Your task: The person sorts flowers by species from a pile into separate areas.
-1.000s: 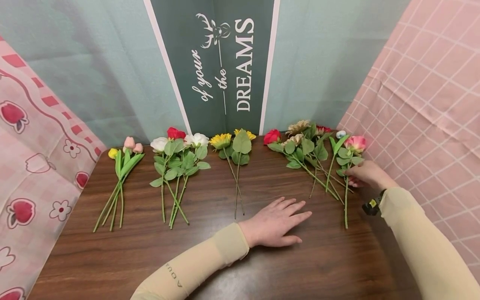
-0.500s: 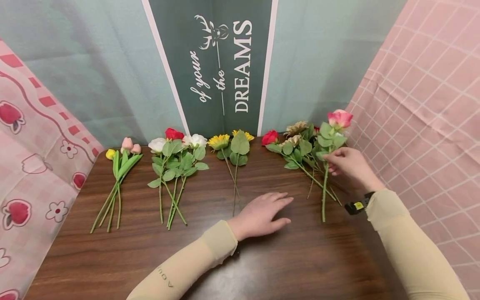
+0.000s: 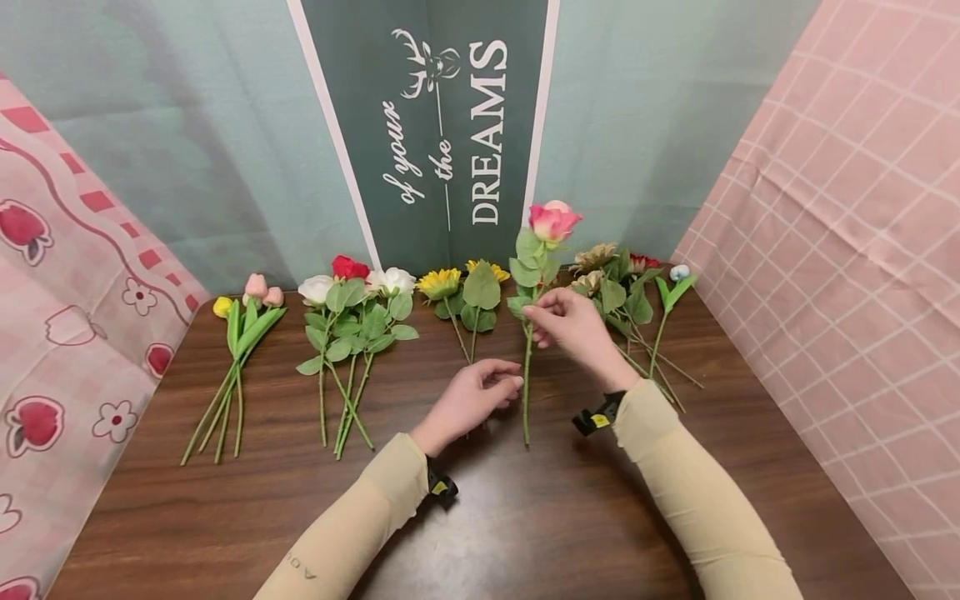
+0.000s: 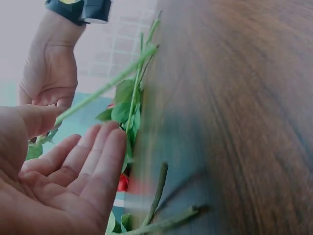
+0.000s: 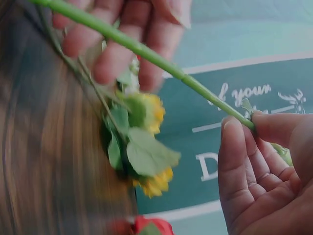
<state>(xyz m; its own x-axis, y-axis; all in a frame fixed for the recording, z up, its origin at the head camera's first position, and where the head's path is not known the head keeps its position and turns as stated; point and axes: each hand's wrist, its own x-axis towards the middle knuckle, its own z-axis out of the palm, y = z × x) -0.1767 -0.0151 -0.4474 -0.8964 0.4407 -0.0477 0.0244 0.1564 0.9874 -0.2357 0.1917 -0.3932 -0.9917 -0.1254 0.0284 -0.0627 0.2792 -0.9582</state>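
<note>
A pink rose with a green leafy stem (image 3: 527,383) is held upright above the table, its bloom (image 3: 555,222) in front of the backdrop. My right hand (image 3: 573,329) pinches the stem just under the leaves; the right wrist view shows thumb and fingertips on the stem (image 5: 146,53). To the left of the stem's lower part is my left hand (image 3: 472,396), palm turned toward it and fingers loosely bent. In the left wrist view the left hand (image 4: 73,171) has thumb and fingers apart, with the stem (image 4: 107,88) passing close by the thumb.
Along the back of the table (image 3: 300,517) lie tulips (image 3: 243,333), white and red roses (image 3: 356,308), yellow sunflowers (image 3: 442,283), a bunch with beige blooms (image 3: 600,258), and a blue tulip (image 3: 667,308). Strawberry-print cloth (image 3: 75,375) hangs left, pink checked cloth (image 3: 840,250) right.
My right hand has picked the pink rose up from the right end and carried it left to the middle. My left hand has turned from palm down to facing the stem.
</note>
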